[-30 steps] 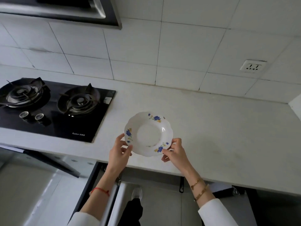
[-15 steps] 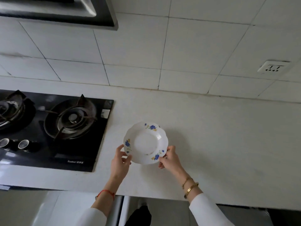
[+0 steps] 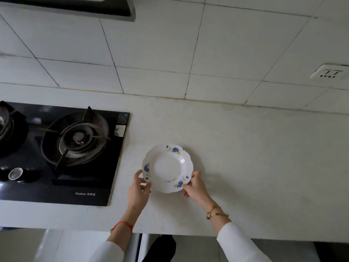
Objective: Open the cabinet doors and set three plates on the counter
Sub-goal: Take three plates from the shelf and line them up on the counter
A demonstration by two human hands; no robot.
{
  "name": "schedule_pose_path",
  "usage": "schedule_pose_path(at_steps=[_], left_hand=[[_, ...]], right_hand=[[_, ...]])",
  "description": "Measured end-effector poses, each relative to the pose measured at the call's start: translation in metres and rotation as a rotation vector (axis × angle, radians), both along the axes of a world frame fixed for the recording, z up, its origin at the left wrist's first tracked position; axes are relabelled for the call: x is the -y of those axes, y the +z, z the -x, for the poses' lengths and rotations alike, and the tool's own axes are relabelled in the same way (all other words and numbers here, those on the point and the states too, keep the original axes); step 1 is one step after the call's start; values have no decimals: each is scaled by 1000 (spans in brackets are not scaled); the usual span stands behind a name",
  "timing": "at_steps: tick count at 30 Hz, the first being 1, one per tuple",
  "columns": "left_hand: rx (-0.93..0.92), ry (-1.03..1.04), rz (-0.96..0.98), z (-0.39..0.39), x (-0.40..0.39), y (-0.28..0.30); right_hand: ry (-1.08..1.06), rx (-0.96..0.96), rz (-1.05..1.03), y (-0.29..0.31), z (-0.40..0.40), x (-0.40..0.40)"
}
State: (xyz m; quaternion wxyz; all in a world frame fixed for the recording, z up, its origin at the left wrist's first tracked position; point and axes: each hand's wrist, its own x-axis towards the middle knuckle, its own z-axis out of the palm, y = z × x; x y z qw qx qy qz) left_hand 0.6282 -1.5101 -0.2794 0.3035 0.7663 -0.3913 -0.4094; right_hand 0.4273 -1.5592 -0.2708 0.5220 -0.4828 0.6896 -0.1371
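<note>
A white scalloped plate [image 3: 167, 168] with blue flowers, right of the stove [image 3: 62, 152], gripped at its near rim by left hand [image 3: 138, 192] and right hand [image 3: 195, 188]

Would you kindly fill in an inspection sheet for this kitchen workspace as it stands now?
Surface: pale speckled counter, bare apart from one plate.
Job's things: one white plate with blue flowers, upright, right of the hob; whether it rests on the counter cannot be told. No other plates in view; cabinet doors mostly out of frame.
Clutter: nothing seen.
Grippers: left hand and right hand each pinch the plate's near rim.
Cables: nothing seen.
Surroundings: black gas hob at left with unlit burners, hood above, tiled wall, socket at right.
</note>
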Motion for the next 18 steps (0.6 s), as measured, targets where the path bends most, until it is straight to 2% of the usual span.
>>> schedule_pose_path(at_steps=[13,18], left_hand=[[-25,-33,-43,-3,-6,1],[143,-137,-66,-16,-7,9]], right_hand=[[40,-8,35,0,4,-9],[72,-114,83,6,13,-13]])
